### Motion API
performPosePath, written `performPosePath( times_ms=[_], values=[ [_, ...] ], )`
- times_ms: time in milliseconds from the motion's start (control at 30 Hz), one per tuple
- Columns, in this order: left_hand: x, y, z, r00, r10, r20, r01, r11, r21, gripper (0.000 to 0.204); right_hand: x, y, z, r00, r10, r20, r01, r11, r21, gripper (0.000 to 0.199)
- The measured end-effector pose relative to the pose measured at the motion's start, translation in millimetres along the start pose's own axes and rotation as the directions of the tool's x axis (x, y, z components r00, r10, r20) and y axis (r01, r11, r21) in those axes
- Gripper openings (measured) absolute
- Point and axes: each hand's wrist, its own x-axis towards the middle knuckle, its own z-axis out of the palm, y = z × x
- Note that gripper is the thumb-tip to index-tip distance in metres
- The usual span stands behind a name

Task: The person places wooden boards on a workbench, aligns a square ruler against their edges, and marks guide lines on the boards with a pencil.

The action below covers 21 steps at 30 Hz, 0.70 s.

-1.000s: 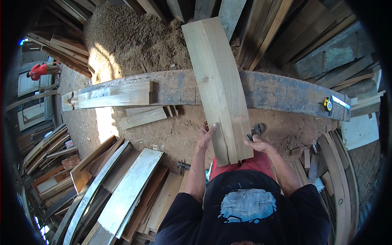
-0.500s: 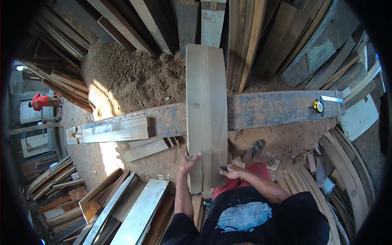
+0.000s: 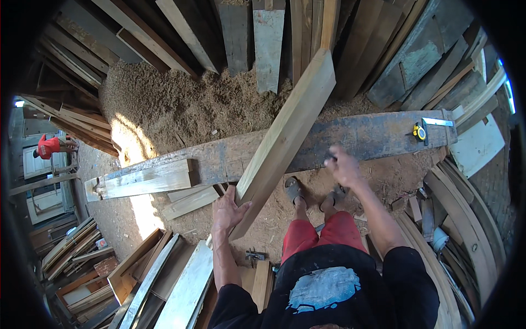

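Where the sawdust-strewn floor (image 3: 181, 104) meets a long grey weathered beam (image 3: 378, 134), a pale, freshly sawn rectangular wooden plank (image 3: 285, 140) lies slantwise across that beam, its far end pointing toward one o'clock and its near end dropping toward seven o'clock. Its broad face is clean and yellowish, with straight grain and square edges.

At the plank's near end, the left hand (image 3: 227, 211) presses flat against the lower edge, fingers spread and thumb out along the wood, forearm running straight down to six o'clock. The right hand (image 3: 344, 167) sits apart from the plank at about three o'clock of it, over the beam's near edge, its fingers curled loosely; whether they grip anything cannot be told.

A shorter pale board (image 3: 145, 180) rests on the beam's end at nine o'clock. A yellow tape measure (image 3: 419, 131) and a metal square (image 3: 438, 122) lie on the beam at two o'clock. Dark stacked planks (image 3: 263, 38) lean at twelve o'clock, and curved timbers (image 3: 471, 236) crowd four o'clock. Two sandalled feet (image 3: 294, 191) stand just below the beam.
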Motion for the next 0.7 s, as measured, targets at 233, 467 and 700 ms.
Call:
performPosePath(
  times_ms=[233,467,700],
  values=[
    [14.0,3.0,-23.8,0.969,0.221,-0.108,-0.203,0.967,0.151,0.043,36.3,-61.3,-144.4,0.933,-0.241,-0.266,0.114,0.902,-0.417,0.079],
    [55.0,3.8,-49.5,0.97,0.197,-0.141,-0.164,0.963,0.214,0.042,52.2,-66.6,-152.9,0.994,-0.11,0.004,0.087,0.768,-0.634,0.077],
    [51.6,93.5,8.2,0.587,0.471,-0.658,-0.641,0.768,-0.022,0.05,80.4,-42.6,-143.6,0.958,-0.265,-0.105,0.141,0.76,-0.634,0.042]
  ],
)
